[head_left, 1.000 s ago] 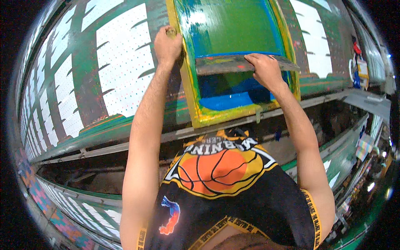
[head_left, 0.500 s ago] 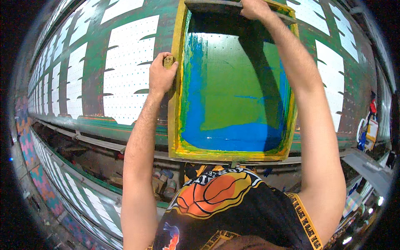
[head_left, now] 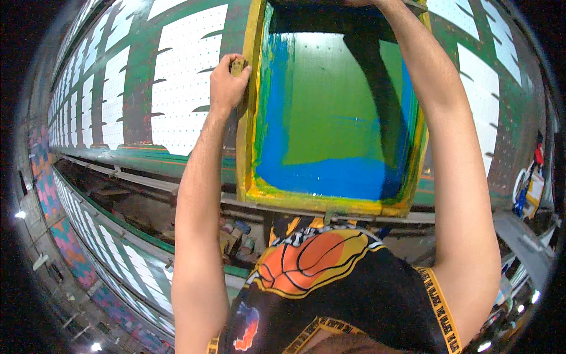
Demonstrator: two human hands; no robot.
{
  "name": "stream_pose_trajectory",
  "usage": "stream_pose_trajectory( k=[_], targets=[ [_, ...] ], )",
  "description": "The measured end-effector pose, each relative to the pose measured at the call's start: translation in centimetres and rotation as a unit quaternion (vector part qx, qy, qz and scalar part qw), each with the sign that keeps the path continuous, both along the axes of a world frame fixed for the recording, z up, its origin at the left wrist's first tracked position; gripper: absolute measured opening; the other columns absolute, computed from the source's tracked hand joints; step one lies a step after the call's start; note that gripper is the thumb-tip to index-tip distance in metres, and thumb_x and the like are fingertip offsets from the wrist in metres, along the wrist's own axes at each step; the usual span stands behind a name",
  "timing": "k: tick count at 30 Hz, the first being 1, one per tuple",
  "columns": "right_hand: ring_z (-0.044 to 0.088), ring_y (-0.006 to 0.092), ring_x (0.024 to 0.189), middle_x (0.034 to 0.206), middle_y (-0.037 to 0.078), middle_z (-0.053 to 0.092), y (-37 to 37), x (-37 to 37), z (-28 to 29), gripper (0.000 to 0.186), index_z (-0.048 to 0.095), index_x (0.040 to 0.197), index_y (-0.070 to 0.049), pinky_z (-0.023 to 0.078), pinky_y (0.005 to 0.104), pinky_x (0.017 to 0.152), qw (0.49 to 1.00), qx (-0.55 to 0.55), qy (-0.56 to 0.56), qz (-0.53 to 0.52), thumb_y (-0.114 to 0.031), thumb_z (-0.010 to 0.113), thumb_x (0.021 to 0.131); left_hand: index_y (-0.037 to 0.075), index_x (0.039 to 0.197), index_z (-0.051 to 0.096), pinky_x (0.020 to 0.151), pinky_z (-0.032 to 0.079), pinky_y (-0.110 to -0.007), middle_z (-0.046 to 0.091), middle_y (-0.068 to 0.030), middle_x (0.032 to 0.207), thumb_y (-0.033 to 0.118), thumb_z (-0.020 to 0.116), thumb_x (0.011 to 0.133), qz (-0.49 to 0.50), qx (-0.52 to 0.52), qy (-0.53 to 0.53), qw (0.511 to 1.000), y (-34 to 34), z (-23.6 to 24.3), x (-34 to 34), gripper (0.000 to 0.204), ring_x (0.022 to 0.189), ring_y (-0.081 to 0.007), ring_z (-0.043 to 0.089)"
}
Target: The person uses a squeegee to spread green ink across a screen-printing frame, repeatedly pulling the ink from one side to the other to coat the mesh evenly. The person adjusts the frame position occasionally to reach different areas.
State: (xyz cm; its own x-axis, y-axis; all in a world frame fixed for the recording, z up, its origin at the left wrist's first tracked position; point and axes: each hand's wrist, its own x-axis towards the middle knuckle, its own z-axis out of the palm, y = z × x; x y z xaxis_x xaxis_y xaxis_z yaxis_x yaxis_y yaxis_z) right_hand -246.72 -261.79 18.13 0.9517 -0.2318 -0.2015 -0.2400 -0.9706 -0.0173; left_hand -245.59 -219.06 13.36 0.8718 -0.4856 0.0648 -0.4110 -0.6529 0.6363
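A yellow, paint-smeared screen frame (head_left: 250, 124) holds a green mesh with blue ink (head_left: 330, 177) along its near and side edges. My left hand (head_left: 230, 82) grips a small yellowish wooden block (head_left: 239, 67) on the frame's left side. My right arm reaches over the frame's right side; my right hand (head_left: 365, 2) is cut off by the top edge, so its fingers are hidden. Part of a dark squeegee bar (head_left: 413, 6) shows beside it at the frame's far end. The arm casts a long shadow across the mesh.
The long green printing table (head_left: 138, 100) carries rows of white perforated pieces (head_left: 186, 76) on both sides of the frame. A metal rail (head_left: 138, 177) runs along its near edge above cluttered space. Another striped table lies lower left; red, white and blue items hang at right.
Since a second ago my right hand has carried the squeegee from mid-screen to the far end, exposing the green and blue surface. My left hand stays on the block; the view has shifted.
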Motion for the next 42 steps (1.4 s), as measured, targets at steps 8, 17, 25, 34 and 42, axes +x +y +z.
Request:
stream_pose_trajectory(
  k=[8,17,25,34,42],
  targets=[
    [0.075,0.0401,0.093,0.098,0.021,0.076,16.5,-19.0,1.2,0.022,0.079,0.098,-0.006,0.061,0.0521,0.084,0.998,0.043,0.038,-0.023,-0.008,0.065,0.080,0.009,0.120,0.071,0.093,0.056,-0.038,0.076,-0.0150,0.112,0.033,0.081,0.086,-0.013,-0.021,-0.014,1.000,0.3,-1.3,1.0,0.043,0.103,-0.0291,0.074],
    [0.073,0.0314,0.099,0.098,0.011,0.074,32.7,-36.1,2.5,0.029,0.074,0.105,-0.007,0.061,0.0453,0.082,0.987,0.131,0.018,-0.093,-0.003,0.069,0.077,0.007,0.124,0.069,0.099,0.054,-0.040,0.074,-0.0165,0.120,0.033,0.078,0.085,-0.039,-0.054,-0.004,0.998,0.7,-3.3,2.4,0.047,0.111,-0.0334,0.071],
    [0.072,0.0322,0.101,0.099,0.013,0.073,32.8,-37.6,1.7,0.028,0.071,0.099,-0.004,0.060,0.0437,0.083,0.984,0.147,-0.066,-0.076,-0.003,0.075,0.072,0.006,0.125,0.068,0.098,0.053,-0.037,0.073,-0.0152,0.119,0.027,0.079,0.086,-0.060,-0.039,0.020,0.997,0.5,-0.8,3.2,0.046,0.109,-0.0279,0.070],
    [0.073,0.0304,0.098,0.095,0.013,0.072,25.8,-43.3,3.1,0.024,0.069,0.097,-0.003,0.060,0.0422,0.085,0.974,0.143,-0.160,-0.070,-0.006,0.074,0.074,0.004,0.126,0.065,0.092,0.055,-0.036,0.071,-0.0100,0.116,0.024,0.077,0.090,-0.075,-0.062,-0.006,0.995,-7.5,6.8,-1.0,0.043,0.101,-0.0213,0.069],
    [0.074,0.0286,0.092,0.090,0.011,0.074,11.0,-59.3,1.0,0.012,0.071,0.090,-0.006,0.060,0.0424,0.080,0.969,0.055,-0.238,-0.031,-0.013,0.068,0.081,0.003,0.125,0.065,0.091,0.054,-0.035,0.072,-0.0116,0.112,0.025,0.078,0.090,-0.082,-0.149,-0.016,0.985,-20.6,3.1,-17.7,0.044,0.099,-0.0209,0.069]
  ],
)
